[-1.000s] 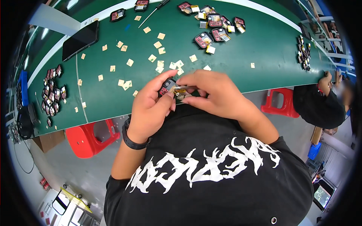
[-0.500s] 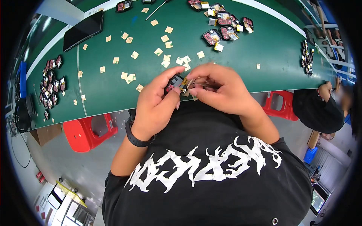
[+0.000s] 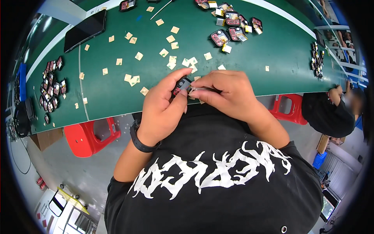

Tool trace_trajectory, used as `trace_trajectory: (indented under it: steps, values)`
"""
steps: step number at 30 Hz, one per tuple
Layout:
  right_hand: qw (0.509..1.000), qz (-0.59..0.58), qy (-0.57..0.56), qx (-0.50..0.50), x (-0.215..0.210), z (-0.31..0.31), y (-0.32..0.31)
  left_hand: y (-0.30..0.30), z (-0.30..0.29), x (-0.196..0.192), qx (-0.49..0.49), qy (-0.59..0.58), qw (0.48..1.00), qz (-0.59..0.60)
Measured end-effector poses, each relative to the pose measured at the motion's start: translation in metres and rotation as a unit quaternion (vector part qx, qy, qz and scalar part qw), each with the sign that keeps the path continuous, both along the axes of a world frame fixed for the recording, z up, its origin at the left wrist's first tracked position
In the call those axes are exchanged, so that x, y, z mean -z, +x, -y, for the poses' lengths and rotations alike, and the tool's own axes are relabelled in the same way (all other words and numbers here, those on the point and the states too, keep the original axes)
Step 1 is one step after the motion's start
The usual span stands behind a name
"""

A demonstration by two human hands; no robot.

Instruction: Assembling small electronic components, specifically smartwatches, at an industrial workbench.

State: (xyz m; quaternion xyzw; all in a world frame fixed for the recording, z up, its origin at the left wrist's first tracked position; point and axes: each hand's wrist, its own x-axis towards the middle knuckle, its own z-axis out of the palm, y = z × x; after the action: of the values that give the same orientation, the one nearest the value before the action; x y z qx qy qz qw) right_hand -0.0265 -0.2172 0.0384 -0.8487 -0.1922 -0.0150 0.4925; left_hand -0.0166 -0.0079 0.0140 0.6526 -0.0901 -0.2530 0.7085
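Observation:
My left hand (image 3: 163,103) grips a small black electronic housing (image 3: 181,84), thumb on its near side and fingers around its far side. Inside the housing are a red circuit board and a grey square part. My right hand (image 3: 230,91) is closed in a pinch at the housing's right edge. Between its fingers runs a slim metal tool that looks like tweezers, mostly hidden. What its tip touches is covered by the fingertips. Small cream square stickers (image 3: 172,59) lie scattered on the green table (image 3: 249,76) just beyond both hands.
More open housings with silver batteries (image 3: 233,33) lie at the back right. Another heap (image 3: 50,85) sits at the far left, near a dark flat screen (image 3: 85,31). Red stools (image 3: 91,137) stand below the table edge. A co-worker's dark sleeve (image 3: 325,113) is at the right.
My right fingers have closed in against the housing's right edge, covering the yellow-taped piece that showed there. The left hand keeps its grip on the housing, which has shifted slightly to the right.

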Motion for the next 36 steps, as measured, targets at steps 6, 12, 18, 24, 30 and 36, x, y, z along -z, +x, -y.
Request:
trace_trajectory:
  steps: [6, 12, 18, 24, 30, 36]
  values:
    - [0.978, -0.187, 0.067, 0.068, -0.002, -0.006, -0.011, -0.002, -0.001, -0.001, 0.009, 0.04, 0.999, 0.027]
    - [0.964, -0.226, 0.104, 0.095, -0.007, -0.011, -0.016, -0.004, 0.002, -0.003, -0.001, 0.059, 0.996, 0.072]
    - [0.946, -0.276, 0.125, 0.119, -0.009, -0.012, -0.019, -0.003, 0.003, 0.007, -0.008, 0.058, 0.992, 0.114]
    - [0.927, -0.305, 0.177, 0.129, -0.011, -0.019, -0.023, -0.006, 0.004, 0.001, -0.02, 0.075, 0.992, 0.102]
    - [0.948, -0.265, 0.122, 0.125, -0.013, -0.019, -0.022, -0.004, 0.002, 0.002, -0.019, 0.068, 0.992, 0.109]
    - [0.971, -0.194, 0.06, 0.124, -0.011, -0.021, -0.019, -0.002, 0.001, 0.006, -0.018, 0.042, 0.994, 0.1]
